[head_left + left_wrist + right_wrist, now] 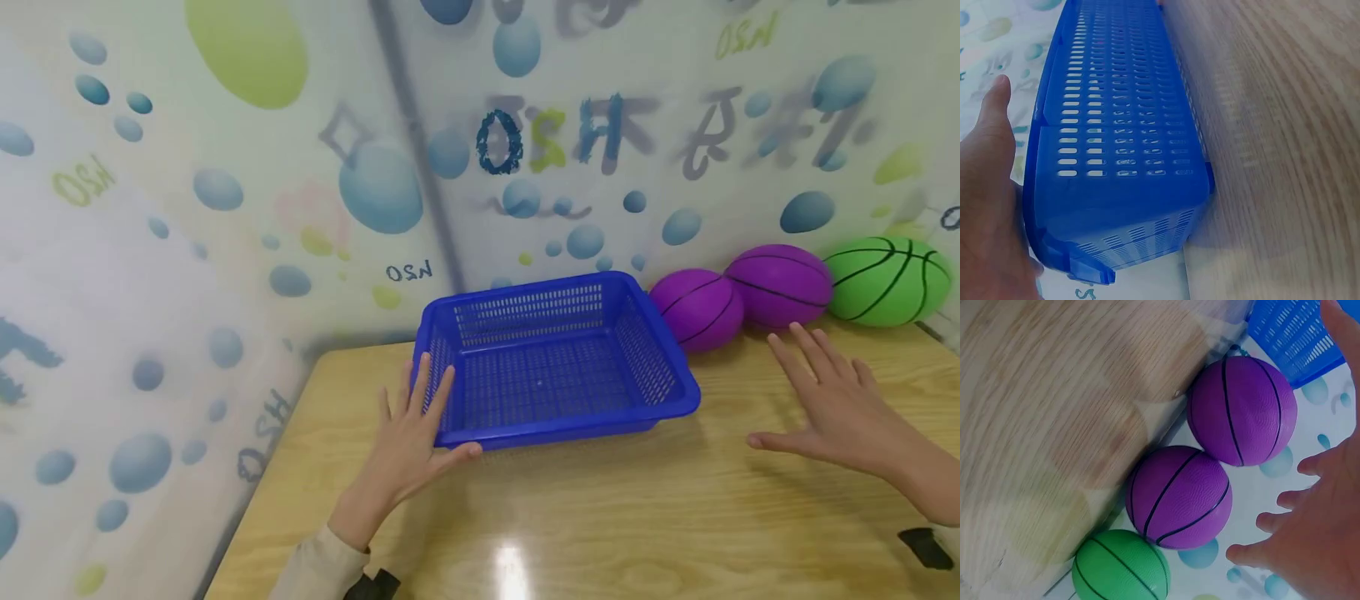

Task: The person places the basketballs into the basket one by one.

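- And here we are at the bench (pixel 570 517): the blue basket (pixel 564 427) sits toward its back, nothing inside, its mesh showing plainly.
- The left hand (pixel 408 446) is at the basket's left front corner, fingers spread and straight, no grip; I can't tell whether they touch the plastic.
- The right hand (pixel 847 417) hovers over the bench, fingers splayed, holding nothing!
- Right of the basket, a row against the wall (pixel 360 321): 2 purple balls (pixel 697 310), then 1 green ball (pixel 888 282).
- Looks to me like the setting-up step, no ball loaded; the next move probably calls for curling the right fingers round a ball while the left steadies the basket.
- Writing: the wall's lettering (pixel 549 140) seems a mirrored "H2O"; grey characters beside it defeat me. No readable brand on basket or balls.
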A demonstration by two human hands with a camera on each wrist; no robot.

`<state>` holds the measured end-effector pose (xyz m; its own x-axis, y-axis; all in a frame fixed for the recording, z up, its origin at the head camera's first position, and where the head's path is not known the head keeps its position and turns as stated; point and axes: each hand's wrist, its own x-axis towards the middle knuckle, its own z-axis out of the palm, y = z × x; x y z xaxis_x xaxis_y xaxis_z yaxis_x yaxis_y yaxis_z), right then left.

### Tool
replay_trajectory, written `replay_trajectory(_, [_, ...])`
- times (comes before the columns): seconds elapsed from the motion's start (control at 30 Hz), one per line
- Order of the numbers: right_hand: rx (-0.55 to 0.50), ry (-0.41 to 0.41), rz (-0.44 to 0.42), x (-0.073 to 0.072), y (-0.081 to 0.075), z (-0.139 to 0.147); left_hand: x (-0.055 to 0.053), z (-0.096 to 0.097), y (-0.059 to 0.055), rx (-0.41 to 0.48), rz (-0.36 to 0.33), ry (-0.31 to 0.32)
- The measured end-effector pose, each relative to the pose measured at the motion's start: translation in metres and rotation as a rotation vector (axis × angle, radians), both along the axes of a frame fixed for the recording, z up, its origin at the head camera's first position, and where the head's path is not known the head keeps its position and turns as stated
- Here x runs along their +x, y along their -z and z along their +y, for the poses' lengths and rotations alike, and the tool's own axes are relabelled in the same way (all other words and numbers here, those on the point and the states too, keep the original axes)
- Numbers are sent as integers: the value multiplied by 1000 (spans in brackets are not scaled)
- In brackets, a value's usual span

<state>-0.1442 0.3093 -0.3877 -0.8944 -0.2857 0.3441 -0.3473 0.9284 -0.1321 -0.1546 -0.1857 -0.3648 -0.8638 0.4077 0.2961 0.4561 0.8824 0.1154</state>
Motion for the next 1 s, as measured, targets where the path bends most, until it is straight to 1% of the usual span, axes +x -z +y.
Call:
replay_trajectory(0.17, [10,43,6,3,3,5,-2,-1,3,111,-148,-99])
replay_trajectory(0.23, [11,54,3,5,5,7,-4,-1,3,122,-190,-124])
replay_trajectory(0.33, [10,66,3,6,7,10,-5,-1,3,130,-233,-144])
replay_trajectory(0.4, [6,67,11,6,8,12,-6,0,2,130,-250,-154])
replay_trajectory(0.5, [-27,42,36,2,7,15,-8,2,-1,121,-267,-164])
replay_trajectory(0.57, [-59,10,59,-4,5,16,-9,3,-4,112,-272,-167])
replay_trajectory(0.67, [-111,-33,66,-15,-2,14,-9,3,-6,104,-288,-169])
replay_trajectory(0.77, [-147,-54,94,-28,-9,10,-9,2,-6,111,-299,-163])
replay_trajectory(0.9, [-235,-76,185,-52,-18,3,-9,2,-5,144,-304,-153])
replay_trajectory(0.93, [-253,-89,199,-59,-19,1,-9,2,-5,150,-302,-152])
replay_trajectory(1.0, [-276,-122,196,-73,-21,-4,-9,3,-5,154,-307,-154])
